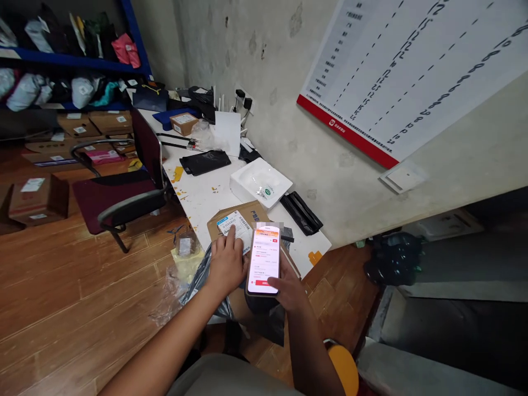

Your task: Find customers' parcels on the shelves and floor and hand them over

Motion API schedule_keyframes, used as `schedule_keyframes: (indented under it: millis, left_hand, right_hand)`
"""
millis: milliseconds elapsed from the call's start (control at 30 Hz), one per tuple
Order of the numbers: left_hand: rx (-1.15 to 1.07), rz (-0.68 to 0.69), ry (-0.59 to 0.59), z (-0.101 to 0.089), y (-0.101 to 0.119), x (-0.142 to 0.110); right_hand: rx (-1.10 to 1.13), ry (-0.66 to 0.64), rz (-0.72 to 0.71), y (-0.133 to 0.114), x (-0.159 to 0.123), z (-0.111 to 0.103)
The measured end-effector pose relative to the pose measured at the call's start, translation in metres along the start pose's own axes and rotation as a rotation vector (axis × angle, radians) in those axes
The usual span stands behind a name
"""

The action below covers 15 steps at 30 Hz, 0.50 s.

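Observation:
My right hand (291, 289) grips a smartphone (264, 258) upright, its screen lit white with an orange header, the thumb resting near the bottom of the screen. My left hand (226, 261) rests on a brown cardboard parcel (247, 212) at the near end of the white table (206, 192), its index finger stretched out onto the white shipping label (233, 224). The other fingers are curled loosely on the box. A dark plastic mailer bag (202, 275) hangs off the table edge under my left wrist.
On the table lie a white box (259, 181), black bags (205, 161) (301, 212) and a small brown box (183, 122). An office chair (119, 192) stands left of the table. Blue shelves (61, 58) with parcels are behind. Cardboard boxes (37, 201) lie on the wooden floor.

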<state>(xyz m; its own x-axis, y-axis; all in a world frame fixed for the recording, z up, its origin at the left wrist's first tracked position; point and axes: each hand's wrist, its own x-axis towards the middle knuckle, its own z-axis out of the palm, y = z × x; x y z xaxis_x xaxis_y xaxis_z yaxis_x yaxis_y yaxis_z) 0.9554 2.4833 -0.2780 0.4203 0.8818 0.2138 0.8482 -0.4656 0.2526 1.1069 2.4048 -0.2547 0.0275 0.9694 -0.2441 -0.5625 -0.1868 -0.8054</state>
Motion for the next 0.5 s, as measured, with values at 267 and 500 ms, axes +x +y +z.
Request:
schedule_keyframes:
  millis: [267, 500]
  left_hand:
    - [-0.002, 0.003, 0.051, -0.001, 0.005, -0.005]
    - [-0.547, -0.049, 0.167, -0.023, 0.005, -0.017]
  right_hand:
    - [0.001, -0.074, 0.003, -0.007, -0.029, 0.011]
    - [0.119, -0.12, 0.027, -0.008, -0.053, 0.02]
